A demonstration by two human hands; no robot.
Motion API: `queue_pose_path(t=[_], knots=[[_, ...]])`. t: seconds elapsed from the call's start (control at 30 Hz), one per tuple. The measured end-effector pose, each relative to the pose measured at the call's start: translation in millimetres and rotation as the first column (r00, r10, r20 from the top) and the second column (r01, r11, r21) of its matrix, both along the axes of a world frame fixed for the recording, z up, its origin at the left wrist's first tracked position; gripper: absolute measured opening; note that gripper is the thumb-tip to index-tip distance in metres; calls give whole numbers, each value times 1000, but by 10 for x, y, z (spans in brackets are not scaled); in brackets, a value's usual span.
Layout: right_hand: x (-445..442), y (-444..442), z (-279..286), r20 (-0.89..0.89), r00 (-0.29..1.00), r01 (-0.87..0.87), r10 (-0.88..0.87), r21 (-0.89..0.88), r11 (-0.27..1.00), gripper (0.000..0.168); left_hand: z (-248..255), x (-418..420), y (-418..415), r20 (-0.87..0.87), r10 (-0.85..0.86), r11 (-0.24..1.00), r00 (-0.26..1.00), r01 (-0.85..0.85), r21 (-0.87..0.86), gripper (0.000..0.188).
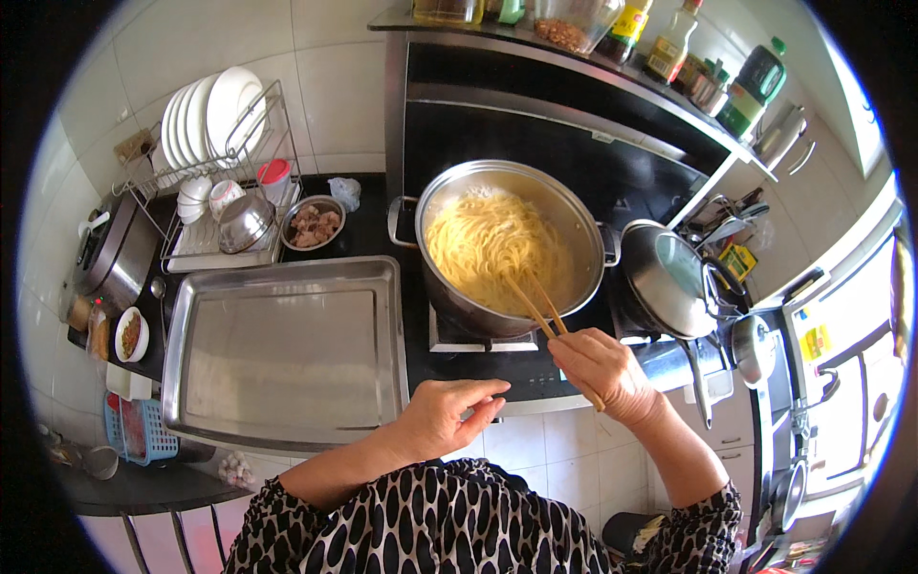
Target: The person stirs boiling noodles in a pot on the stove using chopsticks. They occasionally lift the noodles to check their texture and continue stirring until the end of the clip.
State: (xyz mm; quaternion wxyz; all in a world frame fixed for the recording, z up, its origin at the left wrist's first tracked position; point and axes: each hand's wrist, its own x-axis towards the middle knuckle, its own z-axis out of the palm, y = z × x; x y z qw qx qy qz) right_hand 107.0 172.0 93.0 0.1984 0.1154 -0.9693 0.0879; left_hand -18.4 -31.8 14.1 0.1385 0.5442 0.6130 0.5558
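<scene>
A large two-handled steel pot stands on the stove, holding yellow noodles in cloudy liquid. Near the pot's front right rim, my right hand grips a pair of wooden chopsticks, whose tips are sunk among the noodles. In front of the stove edge, my left hand hangs with thumb and fingers apart and nothing between them. It is nearest to the right front corner of a wide steel tray on the counter left of the pot. The chopstick tips are hidden in the noodles.
A lidded wok sits right of the pot, its long handle pointing toward me. Behind the tray are a steel bowl of meat pieces and a dish rack with white plates. Bottles line the shelf above.
</scene>
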Motion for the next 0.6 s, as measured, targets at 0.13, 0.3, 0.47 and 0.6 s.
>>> queue_pose_path(t=[0.13,0.3,0.47,0.6], knots=[[98,-7,-92,-79,997,-8,12,47,999,30,-70,-23,-17,-62,4,999,998,-7,-48,23],[315,15,124,-138,987,87,-88,-12,996,26,-103,-71,-98,-36,27,996,999,-30,-79,24],[723,225,455,-275,872,189,-405,-574,797,11,-123,-76,-142,-19,67,995,998,-68,-78,22],[884,190,769,-266,719,281,-642,-734,619,26,-101,-52,-114,-40,67,997,997,-68,-25,22]])
